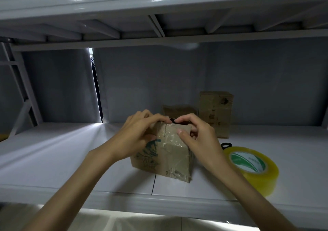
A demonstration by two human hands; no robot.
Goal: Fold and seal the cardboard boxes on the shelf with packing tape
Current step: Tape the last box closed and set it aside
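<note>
A small brown cardboard box (170, 156) with green print and old clear tape stands on the white shelf (71, 159), near its front edge. My left hand (136, 134) grips the box's upper left side, fingers curled over its top edge. My right hand (197, 134) holds the upper right side, thumb pressed on the front face and fingers curled over the top flap. A dark gap shows between my fingertips at the top. A roll of yellowish clear packing tape (252, 168) lies flat to the right of the box.
Two more cardboard boxes stand behind: a low one (179, 110) and a taller taped one (215, 113) against the grey back wall. A black scissor handle (226, 145) peeks out behind the tape roll. An upper shelf (159, 8) hangs overhead.
</note>
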